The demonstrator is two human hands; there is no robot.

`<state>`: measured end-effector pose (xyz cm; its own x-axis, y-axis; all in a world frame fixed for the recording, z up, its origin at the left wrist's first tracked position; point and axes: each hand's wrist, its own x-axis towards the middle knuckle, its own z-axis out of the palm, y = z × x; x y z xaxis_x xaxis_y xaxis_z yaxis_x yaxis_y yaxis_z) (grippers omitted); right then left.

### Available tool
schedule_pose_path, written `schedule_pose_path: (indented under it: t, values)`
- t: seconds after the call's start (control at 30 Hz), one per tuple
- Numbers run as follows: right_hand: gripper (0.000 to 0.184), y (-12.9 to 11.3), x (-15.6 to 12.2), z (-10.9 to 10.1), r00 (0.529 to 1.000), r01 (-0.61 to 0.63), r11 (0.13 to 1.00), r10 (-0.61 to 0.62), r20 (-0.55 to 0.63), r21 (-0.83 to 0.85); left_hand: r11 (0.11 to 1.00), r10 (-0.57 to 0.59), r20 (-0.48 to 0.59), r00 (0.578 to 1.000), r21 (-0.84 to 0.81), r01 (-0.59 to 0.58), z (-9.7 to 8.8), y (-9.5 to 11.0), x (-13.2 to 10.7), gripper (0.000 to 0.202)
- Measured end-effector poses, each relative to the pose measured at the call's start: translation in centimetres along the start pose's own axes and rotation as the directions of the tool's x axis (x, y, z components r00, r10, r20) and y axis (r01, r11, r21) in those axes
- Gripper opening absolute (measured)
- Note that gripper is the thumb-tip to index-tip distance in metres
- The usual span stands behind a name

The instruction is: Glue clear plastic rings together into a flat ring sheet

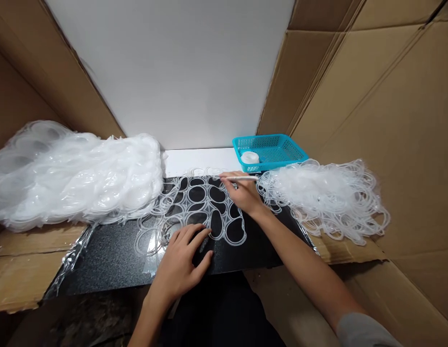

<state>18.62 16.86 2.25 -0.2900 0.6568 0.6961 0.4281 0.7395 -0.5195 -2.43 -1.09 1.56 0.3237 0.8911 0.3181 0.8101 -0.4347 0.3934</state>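
Observation:
A translucent sheet of joined rings [217, 212] lies flat on a black speckled board. My left hand [184, 255] rests palm down on its near left part, fingers spread. In my right hand [243, 193] is a slim white pen-like tool [242, 178], pinched between thumb and fingers near the sheet's far edge. The tool's exact kind cannot be made out. More clear rings [148, 238] lie loose to the left of my left hand, partly hidden by it.
On the left stands a large stack of translucent ring sheets [83, 178]. A tangled heap of clear ring frames [328, 197] sits at right. Behind it, a turquoise basket [282, 166] holds a white round piece [250, 157]. Cardboard walls [390, 120] and a white panel [173, 72] enclose the space.

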Motion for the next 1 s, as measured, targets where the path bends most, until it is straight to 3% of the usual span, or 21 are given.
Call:
schedule_pose_path:
  t: [0.07,0.13,0.23,0.33,0.47,0.77,1.0]
  values:
    - [0.024,-2.2,-0.8,1.1,0.983,0.118,0.980,-0.138,0.118,0.161,1.000,-0.008,-0.088,0.996,-0.018,0.007,0.3,-0.1,-0.6,0.034]
    - [0.022,-4.0,-1.8,2.2,0.932,0.153,0.932,-0.247,0.264,0.330,0.999,-0.053,-0.190,0.980,-0.017,0.051,0.6,-0.2,-1.4,0.024]
    - [0.022,-5.4,-3.0,3.2,0.850,0.042,0.887,-0.274,0.451,0.460,0.991,-0.123,-0.267,0.956,0.017,0.132,1.0,-0.1,-2.4,0.018]
    - [0.019,-5.4,-3.6,3.5,0.818,-0.133,0.897,-0.141,0.558,0.422,0.984,-0.152,-0.243,0.958,0.051,0.169,1.2,0.2,-2.6,0.023]
    - [0.019,-5.0,-3.8,3.5,0.810,-0.240,0.906,-0.010,0.586,0.348,0.977,-0.163,-0.221,0.961,0.100,0.189,1.2,0.5,-2.3,0.028]
    - [0.016,-5.2,-3.6,3.5,0.796,-0.246,0.912,-0.004,0.605,0.330,0.970,-0.168,-0.194,0.966,0.142,0.198,1.0,0.6,-2.2,0.029]
    - [0.016,-5.1,-3.6,3.4,0.815,-0.310,0.878,0.049,0.578,0.363,0.970,-0.163,-0.186,0.969,0.150,0.192,1.1,0.8,-2.0,0.028]
